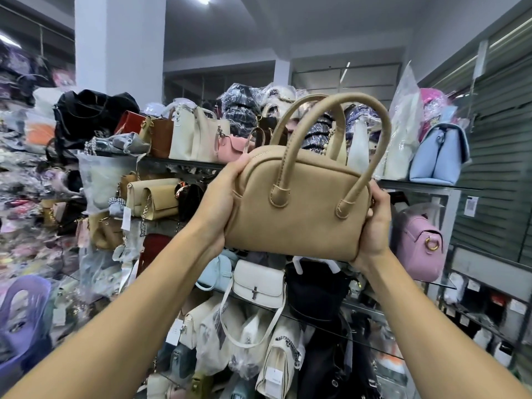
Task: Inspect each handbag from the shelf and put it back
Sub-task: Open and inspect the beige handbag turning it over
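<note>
I count one tan handbag (296, 217) with two handles (377, 122), my left hand (218, 203), my right hand (374, 228); shelf bags (259, 283) uncountable.

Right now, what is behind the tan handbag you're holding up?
Between the handles of the tan handbag, plastic-wrapped dark bags show; whatever stands directly behind its body is covered.

The handbag (296, 208) was held before the shelf (426, 185), the left hand (221, 203) at its 9 o'clock, the right hand (374, 226) at its 3 o'clock.
</note>
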The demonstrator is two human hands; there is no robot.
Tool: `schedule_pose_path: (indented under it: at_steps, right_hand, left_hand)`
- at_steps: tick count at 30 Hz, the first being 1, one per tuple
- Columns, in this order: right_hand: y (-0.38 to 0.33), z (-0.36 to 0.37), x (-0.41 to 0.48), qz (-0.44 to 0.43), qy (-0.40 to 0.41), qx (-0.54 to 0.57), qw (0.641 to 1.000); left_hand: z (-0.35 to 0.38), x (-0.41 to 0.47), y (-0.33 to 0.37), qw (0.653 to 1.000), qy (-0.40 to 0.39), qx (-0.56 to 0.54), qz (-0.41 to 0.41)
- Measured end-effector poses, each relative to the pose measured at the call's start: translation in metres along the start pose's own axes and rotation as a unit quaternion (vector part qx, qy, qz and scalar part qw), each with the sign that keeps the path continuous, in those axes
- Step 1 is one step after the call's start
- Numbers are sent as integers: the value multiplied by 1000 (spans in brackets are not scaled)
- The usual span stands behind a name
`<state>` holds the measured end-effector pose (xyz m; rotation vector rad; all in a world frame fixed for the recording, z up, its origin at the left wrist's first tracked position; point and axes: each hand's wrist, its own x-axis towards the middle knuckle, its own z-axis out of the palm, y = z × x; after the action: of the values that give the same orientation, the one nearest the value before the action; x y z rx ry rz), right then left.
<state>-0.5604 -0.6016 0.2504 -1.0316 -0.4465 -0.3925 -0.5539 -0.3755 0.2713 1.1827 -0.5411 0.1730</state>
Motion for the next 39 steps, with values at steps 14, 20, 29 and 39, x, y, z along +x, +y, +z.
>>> schedule_pose_path:
  at_steps: [14, 20, 29, 39]
  right_hand:
    - [11, 7, -4, -36, 20, 19, 999]
    - [12, 3, -6, -23, 6, 39, 999]
    - [11, 14, -13, -18, -21, 27, 999]
    - [16, 23, -16, 2, -24, -33, 999]
  left_hand:
    - [-13, -2, -6, 998, 54, -23, -18]
    - [-10, -11, -6, 999, 3, -42, 11]
    - [-27, -14, -16, 997, -1, -39, 64]
    - [-39, -15, -26, 998, 10, -52, 31]
